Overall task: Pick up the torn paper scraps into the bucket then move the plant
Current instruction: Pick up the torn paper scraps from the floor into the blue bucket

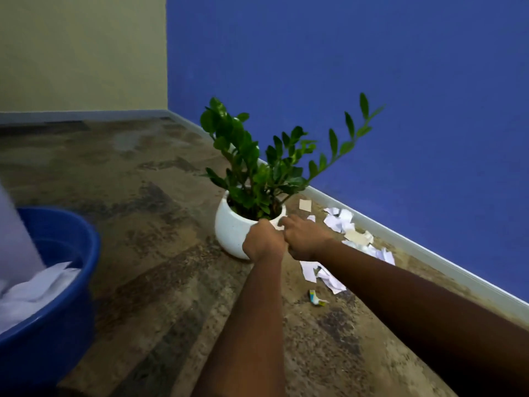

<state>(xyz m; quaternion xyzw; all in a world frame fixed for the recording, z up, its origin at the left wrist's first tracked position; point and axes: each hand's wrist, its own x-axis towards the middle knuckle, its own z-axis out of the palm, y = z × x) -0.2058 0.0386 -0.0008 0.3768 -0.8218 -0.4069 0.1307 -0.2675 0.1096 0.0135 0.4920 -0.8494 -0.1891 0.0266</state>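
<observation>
Here, head view | left hand (264, 240) and right hand (305, 237) touching, both clenched on near rim of white pot (233, 224) | plant (257, 170) just beyond grip | paper scraps (340, 224) right of grip | bucket (54, 270) far left, holding paper

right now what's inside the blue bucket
The blue bucket holds white paper piled against its near side. A blurred pale shape at the frame's left edge covers part of the opening, so the bottom and anything under the paper cannot be seen.
</observation>
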